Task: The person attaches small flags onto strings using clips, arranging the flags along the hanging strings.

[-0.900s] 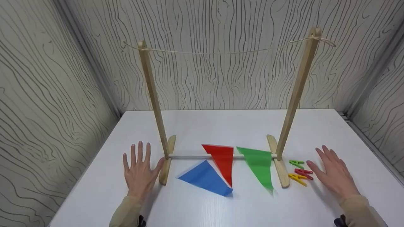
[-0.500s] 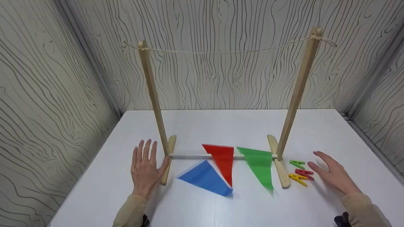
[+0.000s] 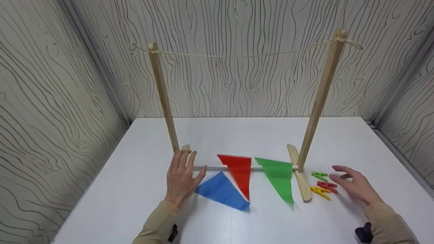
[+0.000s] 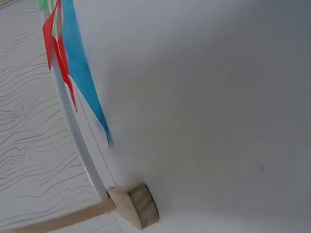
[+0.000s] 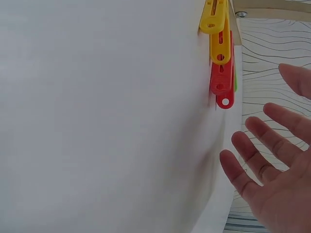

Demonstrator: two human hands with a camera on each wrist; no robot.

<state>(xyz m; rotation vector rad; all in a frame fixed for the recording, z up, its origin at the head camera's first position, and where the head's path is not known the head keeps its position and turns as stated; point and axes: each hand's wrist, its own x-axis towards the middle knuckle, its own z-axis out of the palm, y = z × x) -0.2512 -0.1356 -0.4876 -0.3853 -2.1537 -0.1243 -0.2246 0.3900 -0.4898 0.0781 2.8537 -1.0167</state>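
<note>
The left hand [image 3: 181, 178] lay low over the table, palm down, its 4 fingers straight and close together, pointing away from the person, the thumb spread to the side. Its forearm, in a beige sleeve [image 3: 157, 220], ran back toward the lower edge of the head view. The right hand [image 3: 352, 184] hovered with fingers relaxed and slightly spread, pointing left, holding nothing; in the right wrist view its open palm faced the camera. Its beige cuff [image 3: 386, 220] covered the wrist.
</note>
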